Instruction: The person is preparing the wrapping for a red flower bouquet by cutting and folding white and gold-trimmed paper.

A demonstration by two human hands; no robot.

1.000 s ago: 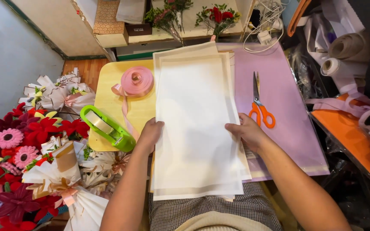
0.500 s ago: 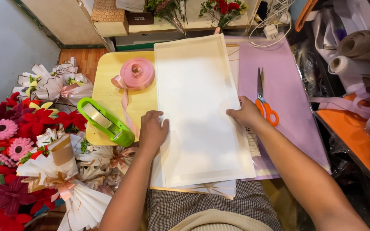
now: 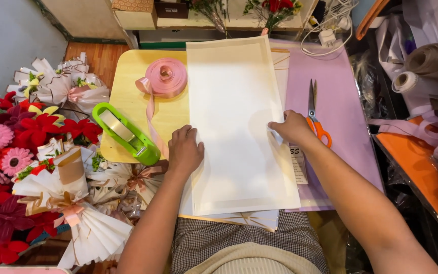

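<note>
Head view: two bare hands press on a large cream-white sheet of wrapping paper (image 3: pixel 236 122) lying on a small yellow wooden table (image 3: pixel 128 91).

The sheet tops a stack of similar sheets, running from the far table edge down over the person's lap. The left hand (image 3: pixel 184 150) rests on its left edge, fingers curled loosely, knuckles up, gripping nothing. The right hand (image 3: pixel 292 127) lies on the right edge, fingers bent with tips touching the paper. Just beside that hand lie orange-handled scissors (image 3: pixel 314 114) on a lilac paper sheet (image 3: pixel 340 101). Left of the stack sit a pink satin ribbon roll (image 3: pixel 165 77) and a lime-green tape dispenser (image 3: pixel 125 133). Red and pink artificial flower bouquets (image 3: pixel 21 137) crowd the far left.
</note>
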